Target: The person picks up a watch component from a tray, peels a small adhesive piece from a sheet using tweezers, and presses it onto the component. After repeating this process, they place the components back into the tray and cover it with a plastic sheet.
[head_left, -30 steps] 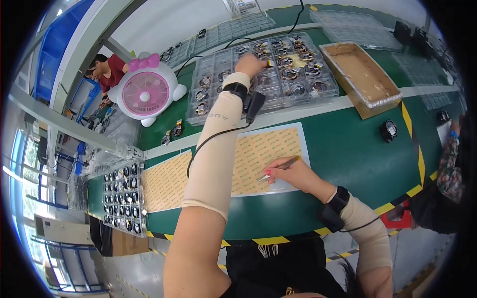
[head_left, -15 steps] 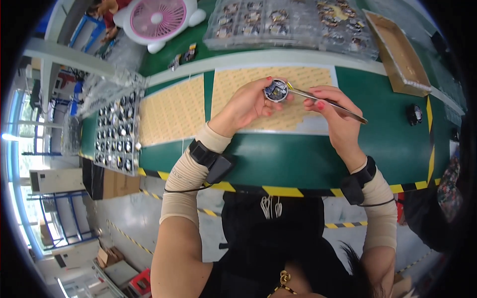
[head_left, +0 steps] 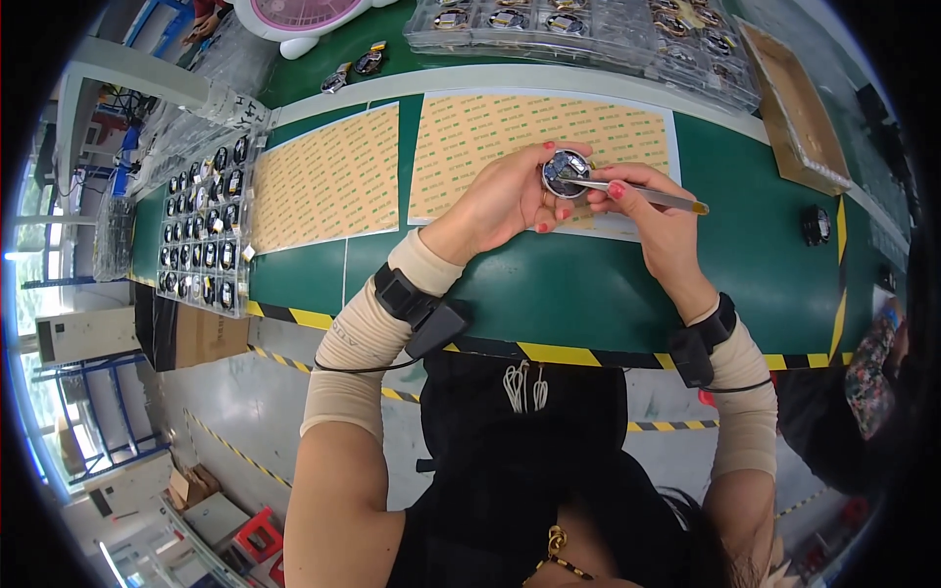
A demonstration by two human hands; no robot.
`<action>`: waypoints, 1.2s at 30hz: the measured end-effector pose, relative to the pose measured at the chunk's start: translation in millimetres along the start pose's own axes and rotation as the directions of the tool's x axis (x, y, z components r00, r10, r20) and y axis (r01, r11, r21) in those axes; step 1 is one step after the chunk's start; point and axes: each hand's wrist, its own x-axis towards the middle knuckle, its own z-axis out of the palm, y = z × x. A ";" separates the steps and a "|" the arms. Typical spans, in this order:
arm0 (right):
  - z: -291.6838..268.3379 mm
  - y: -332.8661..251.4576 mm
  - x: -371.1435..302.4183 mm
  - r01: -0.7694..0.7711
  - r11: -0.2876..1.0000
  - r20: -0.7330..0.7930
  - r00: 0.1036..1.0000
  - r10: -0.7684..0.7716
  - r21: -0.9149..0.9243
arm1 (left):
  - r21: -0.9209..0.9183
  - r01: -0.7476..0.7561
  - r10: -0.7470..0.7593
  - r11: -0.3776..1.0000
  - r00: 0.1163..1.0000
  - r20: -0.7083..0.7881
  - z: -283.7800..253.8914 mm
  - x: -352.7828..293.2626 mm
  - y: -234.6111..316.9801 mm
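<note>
My left hand (head_left: 498, 199) holds a round, silver-rimmed watch case (head_left: 551, 179) by its edge, with its open side up and dark inner parts showing. Metal tweezers (head_left: 684, 204) lie pinched in my right hand (head_left: 665, 218), their tips reaching inside the case. Whether the tips grip anything is too small to tell. Both hands are above a tan adhesive sheet (head_left: 480, 132) printed with green marks, on the green table (head_left: 510, 304).
A second tan sheet (head_left: 328, 181) lies to the left, beside a clear tray (head_left: 240, 257) of round watch parts. More clear trays (head_left: 627, 61) stand at the back, near a cardboard box (head_left: 796, 113). A black watch piece (head_left: 816, 225) sits at right; a pink-and-white fan (head_left: 299, 14) is far left.
The tweezers' tips have moved from the case's edge into its interior. A small yellow bit beside the tips is now hardly visible. The view has shifted slightly.
</note>
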 end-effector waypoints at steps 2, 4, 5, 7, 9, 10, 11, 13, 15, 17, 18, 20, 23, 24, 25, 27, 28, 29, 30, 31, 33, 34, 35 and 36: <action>0.1 0.1 0.6 -0.037 0.999 0.011 0.999 0.037 0.027 | -0.015 0.017 -0.017 1.000 1.000 -0.004 0.5 0.2 0.1; -2.6 0.6 2.5 -0.044 0.997 -0.023 0.999 0.045 0.065 | -0.015 0.043 -0.043 0.999 0.999 -0.006 0.5 0.2 2.3; -4.3 1.0 3.7 -0.047 0.994 -0.055 0.997 0.053 0.103 | -0.015 0.056 -0.056 0.998 0.998 -0.007 0.0 0.3 2.7; -6.7 1.5 6.4 -0.049 0.989 -0.090 0.994 0.062 0.138 | -0.006 0.066 -0.065 0.998 0.997 0.029 -1.5 2.3 2.6; -6.7 2.9 9.8 -0.015 0.990 -0.166 0.985 0.039 0.140 | 0.014 0.079 -0.080 0.997 0.993 0.092 -3.6 3.2 2.3; -6.2 3.4 10.4 0.002 0.990 -0.203 0.979 0.027 0.141 | 0.015 0.080 -0.081 0.997 0.992 0.092 -4.8 2.7 2.3; -6.5 3.2 10.0 0.003 0.990 -0.204 0.979 0.027 0.142 | -0.005 0.087 -0.086 0.996 0.992 0.090 -6.0 1.9 2.2; -10.8 1.8 8.3 0.010 0.983 -0.143 0.990 0.017 0.181 | -0.047 0.098 -0.093 0.994 0.992 0.087 -6.7 1.5 1.9; -13.5 1.7 7.1 0.012 0.980 -0.114 0.993 0.011 0.199 | -0.025 0.088 -0.087 0.996 0.995 0.039 -1.6 0.5 3.3; -16.0 2.7 6.7 -0.015 0.984 -0.106 0.994 0.034 0.178 | 0.022 0.073 -0.071 0.997 0.996 -0.056 4.9 -0.2 5.0; -16.4 3.2 7.3 -0.028 0.985 -0.099 0.994 0.045 0.170 | 0.022 0.072 -0.071 0.997 0.996 -0.056 4.2 -0.6 5.2; -17.5 1.6 10.4 -0.009 0.989 -0.161 0.986 0.032 0.145 | 0.019 0.024 -0.023 1.000 0.998 -0.056 0.3 -0.8 5.9; -21.0 -4.0 19.7 0.027 0.995 -0.282 0.959 0.000 0.093 | 0.003 -0.017 0.017 1.000 0.999 -0.034 -7.5 0.7 9.2; -26.2 -8.6 21.7 0.049 0.998 -0.294 0.954 -0.056 -0.030 | -0.015 -0.031 0.031 0.999 1.000 -0.006 -8.6 2.8 9.6; -31.1 -12.8 24.4 0.069 0.986 -0.299 0.948 -0.112 -0.151 | -0.033 -0.044 0.045 0.998 0.999 0.020 -9.4 4.2 9.5; -36.5 -14.0 36.8 0.090 0.958 -0.295 0.940 -0.172 -0.271 | -0.055 -0.028 0.030 0.998 0.999 0.033 -10.5 5.6 9.2; -38.5 -11.4 46.7 0.126 0.875 -0.164 0.960 -0.226 -0.468 | -0.075 -0.009 0.013 0.997 0.999 0.046 -11.3 6.0 9.0; -40.3 -8.0 57.3 0.177 0.750 -0.023 0.968 -0.248 -0.638 | -0.095 0.009 -0.003 0.995 0.998 0.058 -12.1 6.3 8.8; -39.3 -1.8 68.3 0.245 0.596 0.124 0.964 -0.237 -0.765 | -0.092 0.006 -0.001 0.996 0.999 0.053 -15.7 4.8 8.4; -39.4 2.4 76.9 0.248 0.591 0.124 0.962 -0.242 -0.768 | -0.125 0.018 -0.008 0.992 0.997 0.079 -17.7 5.6 7.6; -36.6 14.1 93.4 0.259 0.498 0.197 0.965 -0.174 -0.827 | -0.188 0.043 -0.019 0.981 0.992 0.129 -19.8 6.0 8.1; -36.0 18.2 99.6 0.268 0.450 0.231 0.963 -0.136 -0.852 | -0.187 0.038 -0.014 0.982 0.991 0.131 -19.8 6.2 8.6; -37.4 20.6 104.6 0.272 0.445 0.234 0.962 -0.139 -0.853 | -0.170 0.039 -0.017 0.985 0.992 0.128 -19.0 7.1 8.1; -37.4 23.0 108.4 0.280 0.420 0.255 0.960 -0.114 -0.863 | -0.155 0.039 -0.021 0.987 0.993 0.119 -18.5 6.4 7.0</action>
